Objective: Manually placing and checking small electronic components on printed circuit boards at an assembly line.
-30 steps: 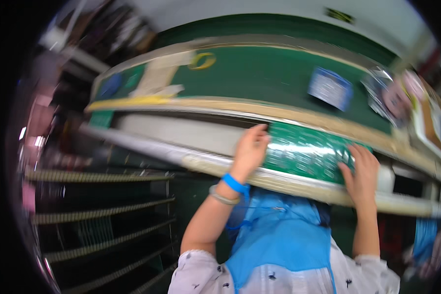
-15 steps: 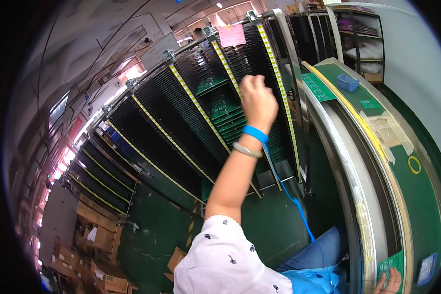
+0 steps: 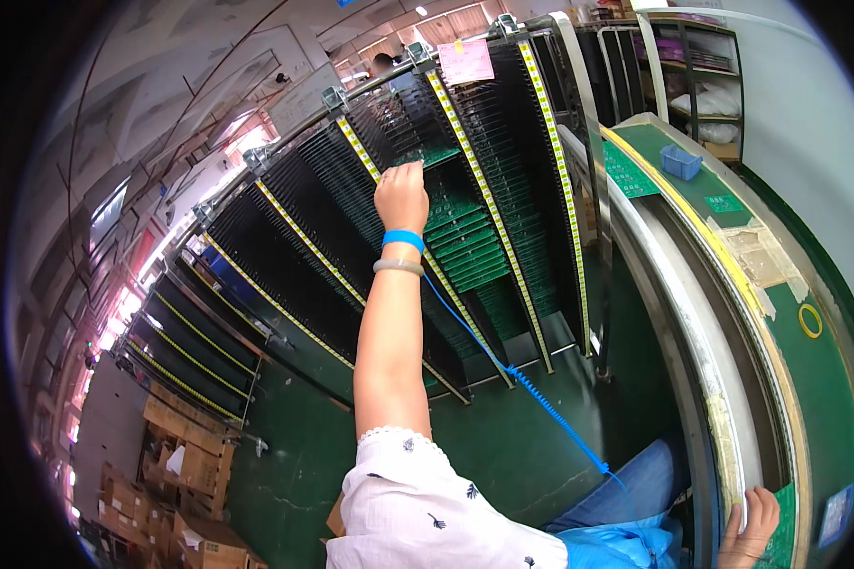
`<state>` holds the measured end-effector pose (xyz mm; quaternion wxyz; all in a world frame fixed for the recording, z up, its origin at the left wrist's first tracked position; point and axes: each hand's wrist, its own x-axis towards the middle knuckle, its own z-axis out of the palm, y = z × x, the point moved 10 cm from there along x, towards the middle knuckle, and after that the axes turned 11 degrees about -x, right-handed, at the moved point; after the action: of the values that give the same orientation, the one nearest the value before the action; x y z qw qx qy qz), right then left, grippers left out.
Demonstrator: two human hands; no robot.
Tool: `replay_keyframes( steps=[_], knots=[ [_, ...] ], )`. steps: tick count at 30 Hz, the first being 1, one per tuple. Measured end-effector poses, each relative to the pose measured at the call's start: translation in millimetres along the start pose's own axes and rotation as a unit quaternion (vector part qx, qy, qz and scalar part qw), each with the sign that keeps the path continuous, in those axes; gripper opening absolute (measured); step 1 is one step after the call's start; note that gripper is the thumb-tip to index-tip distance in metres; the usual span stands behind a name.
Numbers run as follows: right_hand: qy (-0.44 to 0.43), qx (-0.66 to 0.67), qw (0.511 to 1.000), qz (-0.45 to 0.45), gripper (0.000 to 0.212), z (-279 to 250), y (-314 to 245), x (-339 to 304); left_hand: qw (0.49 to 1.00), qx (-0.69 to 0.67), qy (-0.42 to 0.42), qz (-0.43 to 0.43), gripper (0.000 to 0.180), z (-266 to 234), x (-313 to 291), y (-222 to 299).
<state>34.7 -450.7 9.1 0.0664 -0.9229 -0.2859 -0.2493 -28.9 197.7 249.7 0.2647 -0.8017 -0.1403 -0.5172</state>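
My left hand (image 3: 403, 197), with a blue band and a pale bangle at the wrist, is raised to the black slotted rack (image 3: 304, 237). Its fingers are closed at the near left corner of a green circuit board (image 3: 440, 156) in a slot; the fingertips are partly hidden. Several more green boards (image 3: 467, 248) are stacked below in the same bay. A coiled blue cord (image 3: 550, 403) runs from the wrist band down to my lap. At the lower right, my right hand (image 3: 751, 526) rests by the conveyor rail, thumb and fingers apart, beside another circuit board (image 3: 783, 531).
A long conveyor (image 3: 678, 313) runs along my right. On the green bench (image 3: 830, 398) beyond are a blue bin (image 3: 680, 162), a small board (image 3: 726, 203) and a yellow tape ring (image 3: 809, 321). Cardboard boxes (image 3: 204, 465) stand at the lower left. A pink sheet (image 3: 465, 62) hangs on the rack.
My left hand has moved left across the rack to the upper board, and the blue cord has swung left with it. My right hand has shifted from the board's surface toward the rail.
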Motion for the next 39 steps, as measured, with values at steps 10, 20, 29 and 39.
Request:
replay_keyframes(
  steps=[10,20,29,39],
  knots=[
    [-0.074,0.426,0.901,0.015,0.047,-5.0,-70.6,31.4,0.942,-0.22,0.206,0.145,0.026,-197.9,-61.8,218.4],
    [0.046,0.708,0.608,0.357,0.027,49.1,9.8,-29.2,0.62,-0.699,-0.041,0.353,0.034,-241.8,-130.3,524.4],
    [-0.083,0.769,0.502,0.386,0.051,47.5,81.8,-108.9,0.189,-0.756,-0.608,-0.148,0.051,-134.8,-172.5,645.6],
    [-0.057,0.445,0.785,0.427,0.051,18.6,127.6,-140.2,0.287,-0.743,-0.584,-0.155,0.04,8.6,-174.5,674.2]
  ],
)
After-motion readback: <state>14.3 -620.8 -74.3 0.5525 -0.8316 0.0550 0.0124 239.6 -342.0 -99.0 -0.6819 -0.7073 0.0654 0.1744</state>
